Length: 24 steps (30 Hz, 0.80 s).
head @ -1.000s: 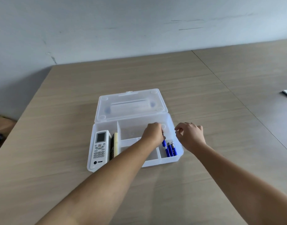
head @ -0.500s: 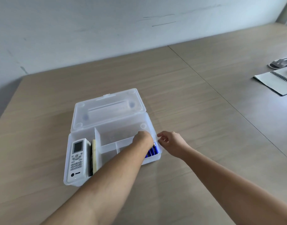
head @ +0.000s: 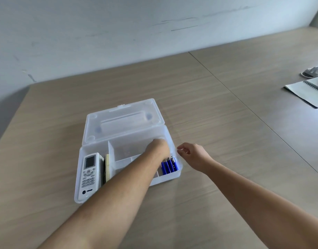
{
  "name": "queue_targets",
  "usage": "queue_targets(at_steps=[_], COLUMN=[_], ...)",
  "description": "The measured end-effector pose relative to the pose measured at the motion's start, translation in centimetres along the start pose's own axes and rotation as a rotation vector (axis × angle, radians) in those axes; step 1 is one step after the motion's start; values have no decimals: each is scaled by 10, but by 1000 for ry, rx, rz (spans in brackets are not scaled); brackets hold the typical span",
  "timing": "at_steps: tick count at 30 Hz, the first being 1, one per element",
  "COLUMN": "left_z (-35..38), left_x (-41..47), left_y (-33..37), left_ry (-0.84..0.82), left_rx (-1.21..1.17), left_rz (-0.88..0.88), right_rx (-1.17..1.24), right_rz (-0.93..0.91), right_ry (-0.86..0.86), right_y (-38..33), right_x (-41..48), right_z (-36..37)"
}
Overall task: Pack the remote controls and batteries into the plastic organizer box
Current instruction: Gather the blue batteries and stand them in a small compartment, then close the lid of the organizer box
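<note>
The clear plastic organizer box (head: 178,174) sits near the middle of the desk (head: 199,108), its lid (head: 123,121) thrown back flat toward the far edge. Most of the packing looks done. A white remote control (head: 88,175) lies face up in the long compartment at the box's left end, with a second, darker remote (head: 106,168) standing on edge just beside it against the divider. A row of blue batteries (head: 170,165) lies side by side in the small compartment at the box's right front corner.

The left hand (head: 159,145) reaches into the box above the batteries, knuckles up and fingers curled downward out of sight; I cannot tell whether it grips a battery or has let go. The right hand (head: 190,152) hovers just outside the box's right wall, fingers loosely curled and empty, close to the rim but whether touching it is unclear.

No loose remotes or batteries show on the desk around the box. A spiral notebook (head: 309,91) and a grey object (head: 313,71) lie well apart at the right edge. Judging from this, what is left is settling the last battery, if the left hand holds one, and probably shutting the lid; the middle compartments appear empty, though the forearm hides part of them
</note>
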<state>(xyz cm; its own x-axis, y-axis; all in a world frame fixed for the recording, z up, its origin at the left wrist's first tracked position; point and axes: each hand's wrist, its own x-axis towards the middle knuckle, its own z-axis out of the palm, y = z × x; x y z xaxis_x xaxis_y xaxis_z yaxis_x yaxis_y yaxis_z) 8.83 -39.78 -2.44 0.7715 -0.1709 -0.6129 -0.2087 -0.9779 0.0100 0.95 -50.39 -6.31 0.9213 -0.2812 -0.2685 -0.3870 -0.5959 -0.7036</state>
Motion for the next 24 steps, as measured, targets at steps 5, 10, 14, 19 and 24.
queue_targets(at_steps=[5, 10, 14, 19, 24], left_z=[-66, -96, -70, -36, -42], left_x=[-4, 12, 39, 68, 92], left_y=[-55, -156, -229, -259, -258], left_ry=[427, 719, 583, 346, 310], left_rx=[-245, -384, -643, -970, -1204], left_rz=[37, -135, -326, -393, -389], right_rx=[35, 70, 45, 91, 317], right_rz=[-29, -41, 41, 158, 309], right_ry=[110, 136, 77, 45, 84], right_y=[-32, -76, -89, -78, -85], right_x=[28, 75, 115, 152, 180], right_z=[-11, -15, -3, 20, 31])
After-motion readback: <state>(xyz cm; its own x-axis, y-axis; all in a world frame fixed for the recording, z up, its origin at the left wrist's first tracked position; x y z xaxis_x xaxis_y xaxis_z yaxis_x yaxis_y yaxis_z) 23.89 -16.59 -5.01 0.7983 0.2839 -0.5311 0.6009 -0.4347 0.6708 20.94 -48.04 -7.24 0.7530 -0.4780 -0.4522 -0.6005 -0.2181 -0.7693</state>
